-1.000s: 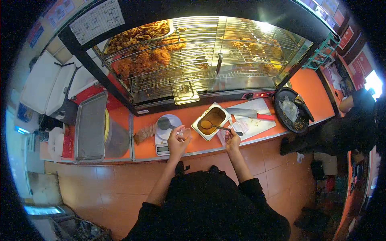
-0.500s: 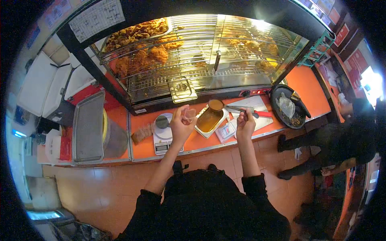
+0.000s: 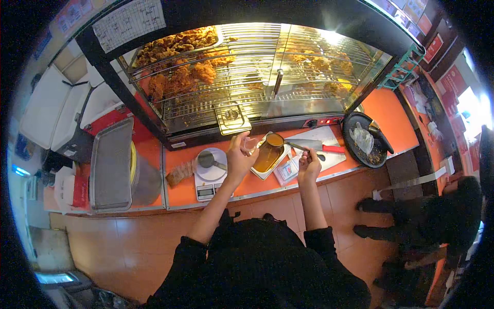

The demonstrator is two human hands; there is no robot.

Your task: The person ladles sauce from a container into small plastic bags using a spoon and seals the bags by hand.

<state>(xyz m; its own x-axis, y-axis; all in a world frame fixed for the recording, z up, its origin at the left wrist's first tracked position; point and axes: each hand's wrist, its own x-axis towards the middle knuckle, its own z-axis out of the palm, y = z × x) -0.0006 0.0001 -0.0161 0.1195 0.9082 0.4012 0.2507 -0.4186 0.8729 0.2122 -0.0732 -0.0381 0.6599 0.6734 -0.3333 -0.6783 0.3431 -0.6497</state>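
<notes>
Your right hand (image 3: 309,166), near right of sauce pan (image 3: 264,177), fingers closed on ladle (image 3: 275,140) handle. Your left hand (image 3: 241,165), left of pan, half curled, pinching clear cup (image 3: 250,144) beside rim. Ladle bowl, sauce inside, over pan's far end. Watch: tipping bowl short of cup, or squeezing cup, could spill sauce. Ladle's long axis slants: bowl left and away, handle back toward you. Beyond pan: cabinet (image 3: 296,120).

The left hand (image 3: 241,158) holds what seems a clear cup (image 3: 250,144); the right (image 3: 309,166), a ladle (image 3: 276,140) of sauce.
</notes>
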